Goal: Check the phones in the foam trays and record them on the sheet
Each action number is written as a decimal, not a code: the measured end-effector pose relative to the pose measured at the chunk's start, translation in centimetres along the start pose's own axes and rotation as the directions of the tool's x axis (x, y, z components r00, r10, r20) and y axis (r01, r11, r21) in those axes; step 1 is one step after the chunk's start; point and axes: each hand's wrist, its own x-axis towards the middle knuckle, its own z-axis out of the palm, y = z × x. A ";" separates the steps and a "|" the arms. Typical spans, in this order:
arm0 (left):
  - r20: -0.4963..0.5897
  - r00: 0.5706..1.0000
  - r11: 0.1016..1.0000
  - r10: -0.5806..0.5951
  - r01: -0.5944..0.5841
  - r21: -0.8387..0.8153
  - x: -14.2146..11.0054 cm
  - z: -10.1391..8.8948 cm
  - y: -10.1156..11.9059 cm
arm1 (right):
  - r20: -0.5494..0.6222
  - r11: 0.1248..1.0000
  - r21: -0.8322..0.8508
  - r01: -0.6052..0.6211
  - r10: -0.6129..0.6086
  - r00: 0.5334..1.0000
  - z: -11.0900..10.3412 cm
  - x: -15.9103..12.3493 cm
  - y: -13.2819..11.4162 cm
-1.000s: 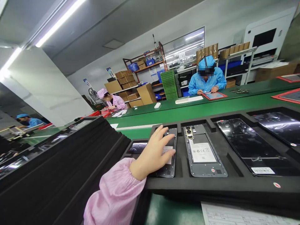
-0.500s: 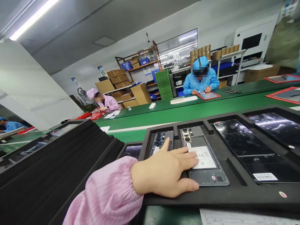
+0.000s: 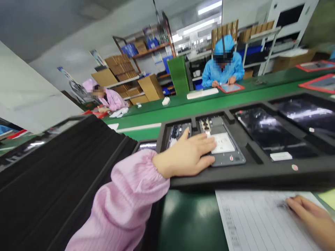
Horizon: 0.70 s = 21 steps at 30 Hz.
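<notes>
My left hand lies flat, fingers stretched out, across a black foam tray. Its fingers rest on a grey phone back with a white label, and its palm covers most of a second phone back to the left. Two glossy black phones lie in the tray's slots to the right. My right hand rests at the lower right on a printed paper form, blurred, fingers laid together with nothing seen in them.
A tall stack of black foam trays fills the left. Beyond is a green conveyor belt. A person in blue and a person in pink work across it. Red-framed trays sit at far right.
My left hand slid right from the left phone back onto the labelled one. The view tipped down, bringing my right hand and the paper form into sight.
</notes>
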 end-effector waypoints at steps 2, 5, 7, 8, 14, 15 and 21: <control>-0.216 0.976 1.000 0.011 -0.006 0.021 -1.2 0.7 0.6 | -0.090 0.992 0.092 -0.083 0.092 0.992 0.1 -0.2 -1.7; -0.571 0.821 0.994 -0.017 -0.048 -0.099 -4.7 2.1 3.0 | -0.117 0.972 0.156 -0.178 0.197 0.973 1.0 -0.3 -1.9; -0.639 0.764 0.956 -0.088 -0.117 -0.270 -7.7 4.3 5.7 | -0.118 0.959 0.191 -0.210 0.235 0.965 1.5 -0.6 -1.5; -0.609 0.783 0.915 -0.125 -0.146 -0.376 -9.0 6.2 7.1 | -0.116 0.955 0.207 -0.212 0.239 0.964 1.7 -0.8 -1.4; -0.460 0.873 0.839 -0.161 -0.125 -0.529 -11.8 22.9 12.3 | -0.053 0.972 0.184 -0.148 0.160 0.986 2.8 -3.9 -3.2; -0.452 0.879 0.879 -0.149 -0.092 -0.468 -11.7 25.1 12.6 | 0.014 0.978 0.173 -0.117 0.117 0.993 3.2 -4.7 -3.6; -0.463 0.886 0.989 -0.026 -0.043 -0.139 -11.1 30.0 13.1 | 0.388 0.991 0.113 0.066 -0.105 0.916 7.4 -9.2 -4.2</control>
